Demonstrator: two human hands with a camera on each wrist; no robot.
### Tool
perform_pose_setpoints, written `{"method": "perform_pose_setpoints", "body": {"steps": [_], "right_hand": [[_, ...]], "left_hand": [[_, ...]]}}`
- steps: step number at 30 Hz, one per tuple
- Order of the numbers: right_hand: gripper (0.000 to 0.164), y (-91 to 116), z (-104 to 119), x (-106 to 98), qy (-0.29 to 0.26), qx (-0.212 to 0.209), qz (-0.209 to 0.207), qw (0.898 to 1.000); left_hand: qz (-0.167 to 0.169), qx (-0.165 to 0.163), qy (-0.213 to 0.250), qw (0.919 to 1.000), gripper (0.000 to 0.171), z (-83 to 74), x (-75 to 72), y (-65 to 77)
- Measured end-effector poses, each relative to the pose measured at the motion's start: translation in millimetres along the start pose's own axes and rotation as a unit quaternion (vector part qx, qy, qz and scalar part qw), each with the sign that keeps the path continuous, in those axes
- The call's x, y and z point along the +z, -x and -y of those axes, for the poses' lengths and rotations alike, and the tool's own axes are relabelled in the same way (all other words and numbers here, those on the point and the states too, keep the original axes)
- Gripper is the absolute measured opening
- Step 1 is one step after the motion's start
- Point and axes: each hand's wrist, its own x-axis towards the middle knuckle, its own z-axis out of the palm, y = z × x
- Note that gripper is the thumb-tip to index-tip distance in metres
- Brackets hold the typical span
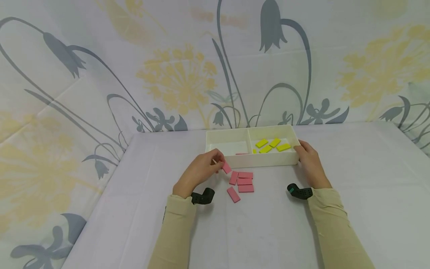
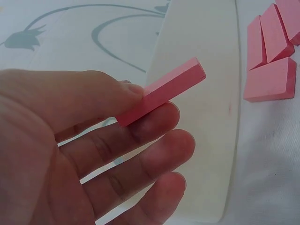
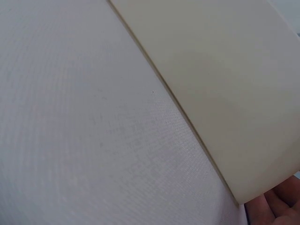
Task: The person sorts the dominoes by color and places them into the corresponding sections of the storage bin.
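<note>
While the fingers of my left hand (image 1: 199, 170) are pinching a pink block (image 1: 227, 167) by the near wall of the white divided tray (image 1: 265, 160), my right hand (image 1: 311, 164) is gripping the tray's right end. I should be lifting this block clear of the near rim before lowering it into the left compartment (image 1: 228, 148), away from the yellow blocks (image 1: 283, 147) lying at right, without nudging the loose pink blocks (image 1: 246, 188) resting on the bench (image 1: 268, 224).

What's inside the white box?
Its right compartment holds yellow blocks, one mostly hidden; its left compartment shows part of a pink block. The front wall covers whatever lies just behind it.
</note>
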Motion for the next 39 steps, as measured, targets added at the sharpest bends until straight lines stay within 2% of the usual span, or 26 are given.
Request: {"method": "perform_pose_setpoints", "body": {"steps": [5,12,29,39], "right_hand": [[0.060,-0.3,-0.5,0.4,-0.002,0.001,-0.004,1.000],[0.059,-0.8,-1.8,0.4,0.000,-0.001,-0.002,1.000],[0.060,-2.7,-3.9,-0.2,0.000,-0.002,-0.005,1.000],[0.061,-1.6,-4.2,-0.3,0.004,-0.002,0.002,1.000]], "left_hand": [[-0.016,0.014,-0.011,0.9997,0.008,0.1,0.5,-0.7],[-0.082,0.032,-0.045,0.9951,0.008,0.3,1.0,-2.7],[-0.154,0.048,-0.006,0.9869,0.005,-1.0,6.8,-6.6],[-0.169,0.040,0.007,0.9848,0.017,0.0,8.5,-6.0]]}}
